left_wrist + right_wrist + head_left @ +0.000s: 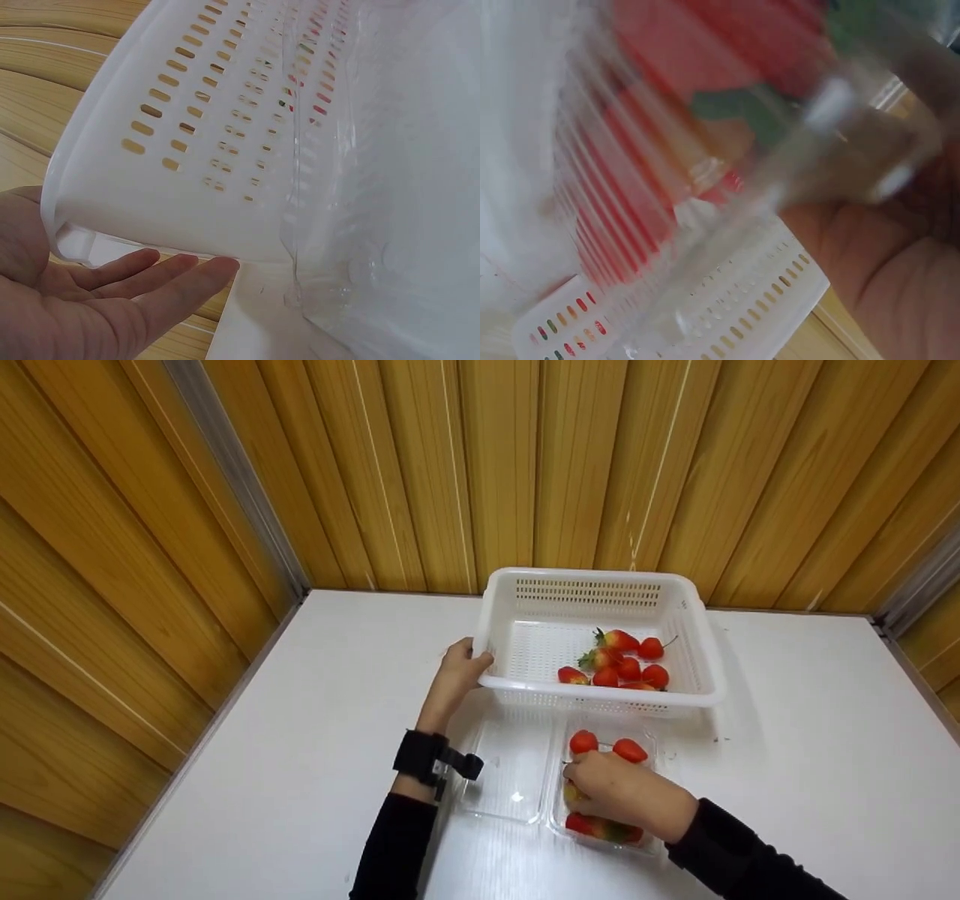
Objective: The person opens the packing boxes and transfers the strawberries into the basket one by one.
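My left hand [459, 666] grips the left rim of a white perforated plastic basket [600, 697], its fingers [187, 289] stretched along the basket's side in the left wrist view. Strawberries [619, 640] and round red fruits, one with a thin stem [651, 648], lie in the basket's right part. In front of it sits an open clear plastic clamshell box [555, 810]. My right hand [626, 791] reaches down into the box and holds a strawberry [574, 795], mostly hidden under the fingers. Two red fruits [629, 750] lie behind the hand, and a strawberry [592, 826] in front.
The box's clear lid [510, 769] lies flat to its left on the white table [360, 720]. Yellow wood-patterned panels [495, 472] stand right behind the basket and along the left side. Small specks [721, 739] dot the table right of the box.
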Available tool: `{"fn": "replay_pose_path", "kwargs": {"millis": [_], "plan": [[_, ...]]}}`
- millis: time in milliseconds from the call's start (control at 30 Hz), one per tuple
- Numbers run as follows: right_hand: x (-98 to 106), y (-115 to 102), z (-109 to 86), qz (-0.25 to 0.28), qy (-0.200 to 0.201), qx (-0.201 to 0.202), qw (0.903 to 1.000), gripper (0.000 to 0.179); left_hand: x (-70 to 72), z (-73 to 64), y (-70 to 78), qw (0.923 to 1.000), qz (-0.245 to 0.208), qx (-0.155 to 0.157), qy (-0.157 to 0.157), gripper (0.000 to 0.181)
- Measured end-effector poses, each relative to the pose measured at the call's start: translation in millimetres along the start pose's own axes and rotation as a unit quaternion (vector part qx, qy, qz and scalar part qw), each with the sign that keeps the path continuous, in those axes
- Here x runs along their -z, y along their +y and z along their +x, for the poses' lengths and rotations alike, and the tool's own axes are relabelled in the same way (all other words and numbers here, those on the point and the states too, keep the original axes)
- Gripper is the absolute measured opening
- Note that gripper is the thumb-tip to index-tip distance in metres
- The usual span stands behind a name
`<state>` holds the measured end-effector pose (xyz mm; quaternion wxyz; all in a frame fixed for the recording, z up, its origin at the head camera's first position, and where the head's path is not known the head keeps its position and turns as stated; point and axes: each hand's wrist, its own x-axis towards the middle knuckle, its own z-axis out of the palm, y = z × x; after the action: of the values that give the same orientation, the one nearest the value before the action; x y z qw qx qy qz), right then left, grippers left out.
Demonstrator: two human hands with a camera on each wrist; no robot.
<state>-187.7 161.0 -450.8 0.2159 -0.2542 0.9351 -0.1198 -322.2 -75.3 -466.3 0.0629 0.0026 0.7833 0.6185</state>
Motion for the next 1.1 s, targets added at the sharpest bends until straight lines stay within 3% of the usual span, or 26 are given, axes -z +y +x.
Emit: {"fn": "replay_pose_path", "kwargs": {"millis": [367, 500, 767, 967, 1100], "plan": [[-3.9, 4.8, 0.9, -0.008, 0.02, 0.01, 0.9997, 0.01, -0.6, 0.3, -1.1, 0.9999, 0.012, -0.005, 0.002, 0.046], [-4.4, 6.7, -0.7, -0.011, 0.037, 0.04, 0.9985, 0.007, -0.6, 1.7, -1.0, 1.0, 0.002, -0.001, -0.003, 0.045], [-2.6, 9.1, -4.5, -0.015, 0.057, 0.073, 0.9955, 0.015, -2.0, 1.4, 1.2, 1.0, 0.002, 0.003, 0.003, 0.05], [7.7, 9.5, -9.4, 0.004, 0.064, 0.071, 0.9954, 0.023, -1.4, 1.1, 0.2, 1.0, 0.004, 0.001, 0.003, 0.048], [18.4, 11.9, -16.8, 0.015, 0.109, 0.099, 0.989, 0.027, -2.1, 0.8, -0.5, 1.0, 0.006, -0.002, 0.003, 0.049]]}}
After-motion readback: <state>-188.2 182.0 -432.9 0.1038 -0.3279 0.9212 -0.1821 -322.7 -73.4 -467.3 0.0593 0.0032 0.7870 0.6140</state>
